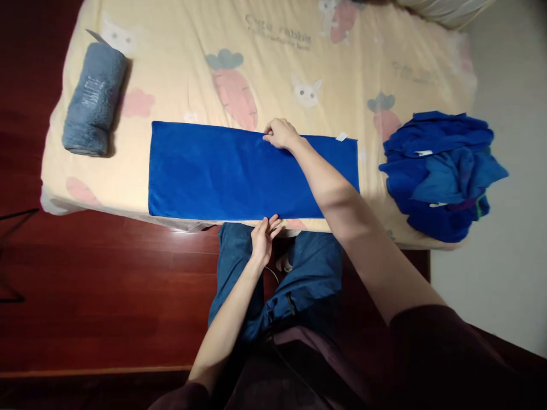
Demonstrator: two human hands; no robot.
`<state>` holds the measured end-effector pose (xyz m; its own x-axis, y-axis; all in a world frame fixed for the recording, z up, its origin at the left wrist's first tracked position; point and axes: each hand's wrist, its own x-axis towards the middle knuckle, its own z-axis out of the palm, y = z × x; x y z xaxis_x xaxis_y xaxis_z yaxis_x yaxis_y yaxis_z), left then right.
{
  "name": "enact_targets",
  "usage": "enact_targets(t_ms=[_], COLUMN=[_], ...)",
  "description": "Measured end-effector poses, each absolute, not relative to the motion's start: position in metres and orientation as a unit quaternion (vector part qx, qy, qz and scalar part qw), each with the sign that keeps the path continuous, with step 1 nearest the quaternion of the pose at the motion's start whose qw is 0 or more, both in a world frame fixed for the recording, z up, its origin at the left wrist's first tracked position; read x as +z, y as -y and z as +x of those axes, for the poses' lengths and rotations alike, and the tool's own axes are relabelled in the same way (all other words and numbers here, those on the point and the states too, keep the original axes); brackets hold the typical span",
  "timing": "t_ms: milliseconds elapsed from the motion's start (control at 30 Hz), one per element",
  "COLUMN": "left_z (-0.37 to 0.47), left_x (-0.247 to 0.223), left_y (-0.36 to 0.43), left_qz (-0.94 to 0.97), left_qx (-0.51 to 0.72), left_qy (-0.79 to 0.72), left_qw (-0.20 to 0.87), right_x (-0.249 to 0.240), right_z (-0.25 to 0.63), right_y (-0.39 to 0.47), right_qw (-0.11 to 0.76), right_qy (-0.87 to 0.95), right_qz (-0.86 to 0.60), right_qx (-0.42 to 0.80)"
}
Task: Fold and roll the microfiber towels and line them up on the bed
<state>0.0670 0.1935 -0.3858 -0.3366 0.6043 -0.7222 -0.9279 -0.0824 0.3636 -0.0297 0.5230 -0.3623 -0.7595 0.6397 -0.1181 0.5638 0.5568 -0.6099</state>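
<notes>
A blue towel (pixel 205 171) lies flat as a long rectangle near the front edge of the bed, with a small white tag at its far right corner. My right hand (pixel 282 134) reaches across it, its fingers curled in a pinch at the far edge around the middle. At the near edge is my left hand (pixel 262 236), palm turned up, fingers stretched and apart, their tips touching or just under the border. My right forearm covers part of the towel's right end.
A rolled grey towel (pixel 94 102) rests at the bed's left. On the right is a heap of crumpled blue cloths (pixel 440 171) beside the wall. A yellow sheet (pixel 171 68) with carrot and rabbit prints covers the bed. My legs stand against the bed's front edge.
</notes>
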Motion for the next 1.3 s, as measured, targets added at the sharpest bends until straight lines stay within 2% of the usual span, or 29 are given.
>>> enact_targets(t_ms=[133, 267, 533, 800, 967, 1133, 1233, 1300], left_z=[0.069, 0.071, 0.078, 0.061, 0.03, -0.025, -0.065, -0.09], left_x=[-0.384, -0.382, -0.387, -0.367, -0.318, -0.241, -0.181, -0.137], left_y=[-0.194, -0.193, -0.192, -0.174, -0.156, -0.156, -0.168, -0.177], left_qz=[-0.194, -0.182, -0.131, 0.101, 0.143, 0.208, 0.242, 0.253], left_qx=[0.708, 0.714, 0.735, 0.683, 0.691, 0.685, 0.708, 0.721], left_qy=[-0.428, -0.435, -0.475, -0.673, -0.686, -0.697, -0.662, -0.643], left_qw=[0.527, 0.517, 0.466, 0.265, 0.175, 0.048, 0.031, 0.057], right_x=[-0.342, -0.325, -0.329, -0.291, -0.235, -0.163, -0.12, -0.092], right_z=[-0.032, -0.037, -0.035, -0.015, 0.01, 0.048, 0.076, 0.095], right_y=[-0.534, -0.543, -0.539, -0.535, -0.524, -0.503, -0.489, -0.478], right_qw=[0.078, 0.063, 0.083, 0.178, 0.246, 0.325, 0.381, 0.413], right_qy=[0.851, 0.836, 0.844, 0.789, 0.779, 0.753, 0.735, 0.726], right_qz=[-0.348, -0.372, -0.334, -0.337, -0.3, -0.298, -0.273, -0.248], right_qx=[0.385, 0.399, 0.412, 0.483, 0.493, 0.489, 0.489, 0.49])
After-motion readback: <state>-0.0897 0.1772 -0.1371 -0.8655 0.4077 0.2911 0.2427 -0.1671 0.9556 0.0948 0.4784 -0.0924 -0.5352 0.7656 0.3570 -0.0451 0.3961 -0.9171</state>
